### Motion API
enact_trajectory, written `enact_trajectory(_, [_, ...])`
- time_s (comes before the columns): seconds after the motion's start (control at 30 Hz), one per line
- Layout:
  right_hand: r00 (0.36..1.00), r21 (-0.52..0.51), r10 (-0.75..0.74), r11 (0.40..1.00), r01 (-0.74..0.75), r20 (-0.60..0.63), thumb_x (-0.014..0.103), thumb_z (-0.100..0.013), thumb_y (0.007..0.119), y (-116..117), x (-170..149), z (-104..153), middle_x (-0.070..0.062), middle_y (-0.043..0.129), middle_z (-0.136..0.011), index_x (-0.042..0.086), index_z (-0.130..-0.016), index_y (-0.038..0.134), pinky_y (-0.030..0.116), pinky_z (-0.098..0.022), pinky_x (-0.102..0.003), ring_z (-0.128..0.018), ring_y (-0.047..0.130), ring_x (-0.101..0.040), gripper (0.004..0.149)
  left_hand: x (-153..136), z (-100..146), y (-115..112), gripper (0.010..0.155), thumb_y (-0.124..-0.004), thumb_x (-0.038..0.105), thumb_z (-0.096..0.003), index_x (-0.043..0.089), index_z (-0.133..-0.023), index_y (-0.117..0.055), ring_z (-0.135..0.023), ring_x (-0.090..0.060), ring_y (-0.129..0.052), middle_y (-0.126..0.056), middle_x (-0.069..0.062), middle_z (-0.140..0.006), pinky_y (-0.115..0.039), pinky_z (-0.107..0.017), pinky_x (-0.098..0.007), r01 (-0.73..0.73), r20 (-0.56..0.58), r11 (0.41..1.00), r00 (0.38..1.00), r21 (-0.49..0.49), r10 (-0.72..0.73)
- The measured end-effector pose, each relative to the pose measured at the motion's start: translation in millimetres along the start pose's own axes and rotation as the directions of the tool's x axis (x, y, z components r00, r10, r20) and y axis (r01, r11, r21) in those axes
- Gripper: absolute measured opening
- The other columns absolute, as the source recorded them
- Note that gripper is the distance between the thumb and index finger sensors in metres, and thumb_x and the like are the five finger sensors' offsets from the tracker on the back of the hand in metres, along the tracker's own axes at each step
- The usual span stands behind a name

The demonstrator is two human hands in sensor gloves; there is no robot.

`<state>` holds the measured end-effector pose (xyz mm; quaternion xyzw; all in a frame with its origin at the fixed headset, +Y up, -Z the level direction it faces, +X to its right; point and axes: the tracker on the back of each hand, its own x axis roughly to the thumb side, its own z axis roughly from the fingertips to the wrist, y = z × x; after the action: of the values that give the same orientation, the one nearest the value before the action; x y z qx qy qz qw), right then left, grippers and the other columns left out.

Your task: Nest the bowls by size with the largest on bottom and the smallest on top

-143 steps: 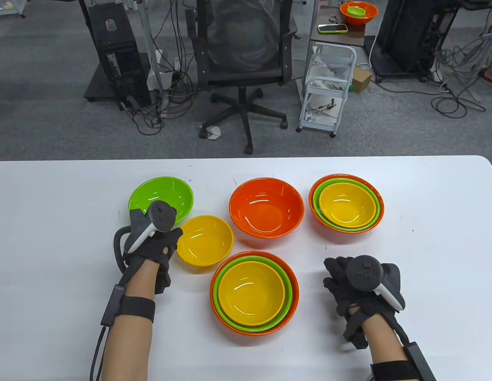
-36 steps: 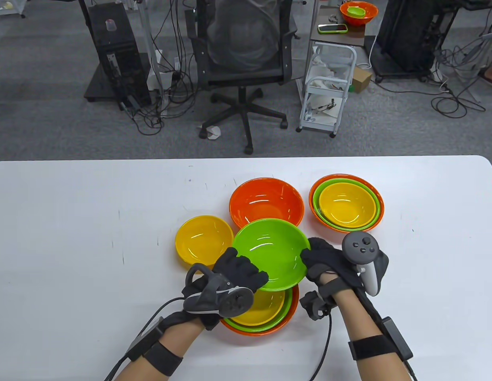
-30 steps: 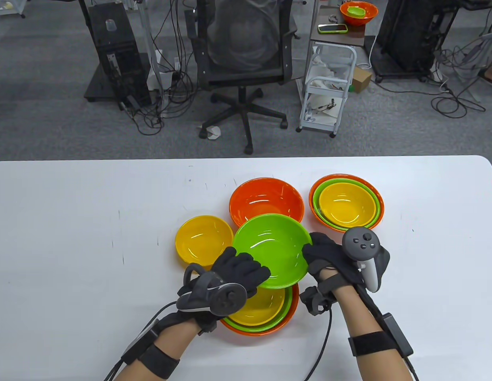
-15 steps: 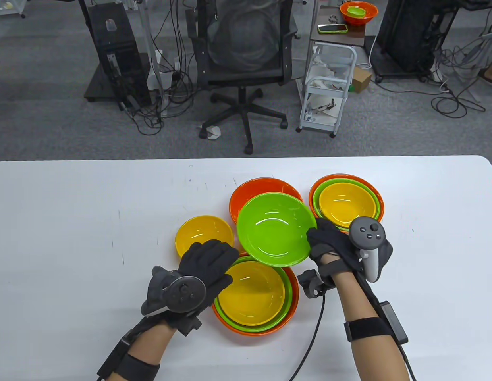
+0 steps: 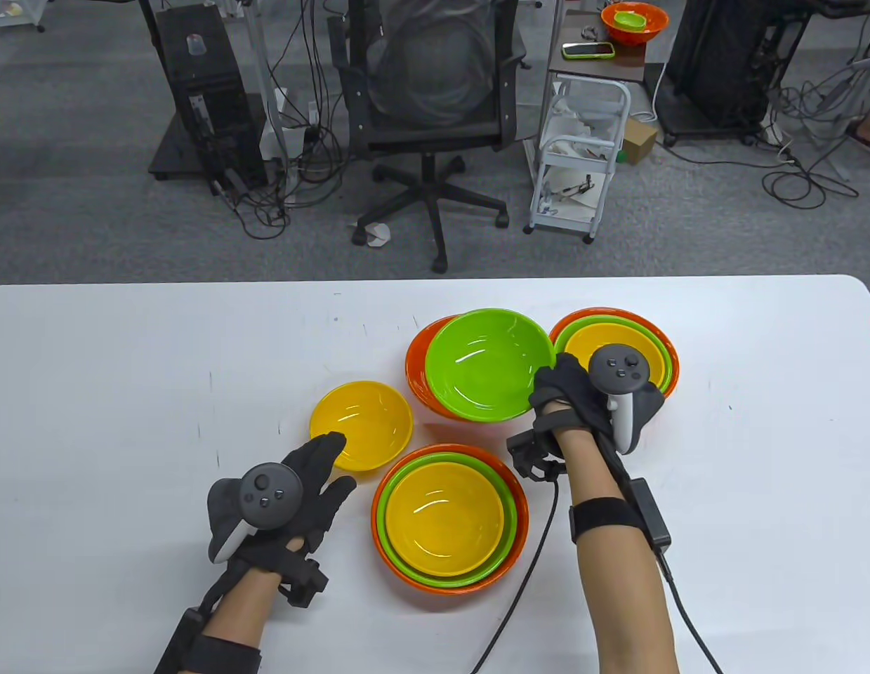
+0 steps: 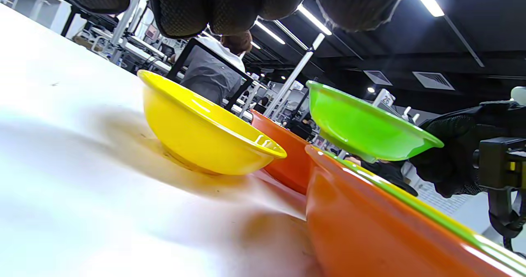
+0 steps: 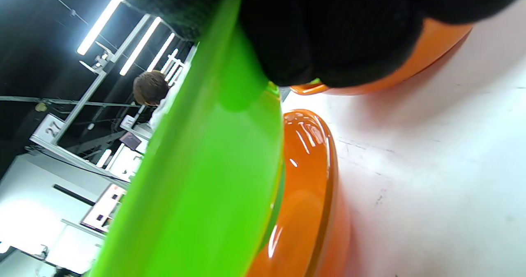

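Note:
My right hand [image 5: 557, 386] grips the right rim of a green bowl [image 5: 487, 365] and holds it just above a single orange bowl [image 5: 417, 368], overlapping it. The right wrist view shows the green bowl [image 7: 197, 178] tilted over the orange bowl's rim [image 7: 312, 178]. My left hand [image 5: 315, 470] is open and empty on the table, fingertips close to the near edge of a loose yellow bowl [image 5: 362, 425]. The left wrist view shows that yellow bowl [image 6: 201, 133] and the held green bowl [image 6: 361, 125].
A nested orange-green-yellow stack [image 5: 449, 519] sits at the front centre. A second nested stack [image 5: 659, 351] sits at the back right, partly behind my right hand. The white table [image 5: 111, 393] stretches to both sides.
Both hands carried the green bowl from the left over the front stack. My left hand let go and drew back to the left. My right hand moved the bowl back over the orange bowl.

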<state>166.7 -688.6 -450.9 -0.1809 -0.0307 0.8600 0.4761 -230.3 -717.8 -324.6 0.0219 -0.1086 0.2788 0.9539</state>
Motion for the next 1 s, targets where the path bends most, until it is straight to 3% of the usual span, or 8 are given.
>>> enact_trajectory(0.2, [0.995,0.019,0.082,0.997,-0.081,-0.049,0.024,-0.049,0.074,13.6,5.3,-14.6,-0.018,0.089,-0.055,-0.007,-0.094,0.060,0.074,-0.033,-0.054,-0.037,0.088,-0.042,0.057,-7.4,-1.9,-1.7,0.070,-0.071,0.049,-0.0512,0.022,-0.112,-0.051,-0.104,-0.043,-0.068,-0.059,-0.013,-0.114,-0.062,-0.072,-0.067,-0.008,-0.042,1.000,0.999,-0.012,0.008])
enact_trajectory(0.63, [0.983,0.066,0.103,0.993,-0.094,-0.150,0.024,-0.049,0.074,31.3,-6.2,-32.0,-0.020,0.089,-0.058,-0.007,-0.096,0.058,0.075,-0.034,-0.055,-0.038,0.089,-0.042,0.059,-18.8,-5.6,-5.0,0.070,-0.071,0.050,-0.0512,0.022,-0.112,-0.052,-0.103,-0.043,-0.069,-0.060,-0.013,-0.114,-0.066,-0.070,-0.067,-0.029,-0.098,0.999,0.995,-0.017,0.027])
enact_trajectory(1.0, [0.920,0.105,0.372,0.927,-0.361,-0.121,0.029,-0.047,0.082,33.1,2.5,-29.0,-0.015,0.093,-0.054,-0.006,-0.093,0.068,0.077,-0.032,-0.054,-0.035,0.092,-0.040,0.059,-24.0,-7.8,-8.1,0.070,-0.071,0.050,-0.0512,0.021,-0.112,-0.052,-0.103,-0.044,-0.070,-0.060,-0.014,-0.114,-0.067,-0.070,-0.067,-0.005,-0.143,1.000,0.990,-0.030,0.001])
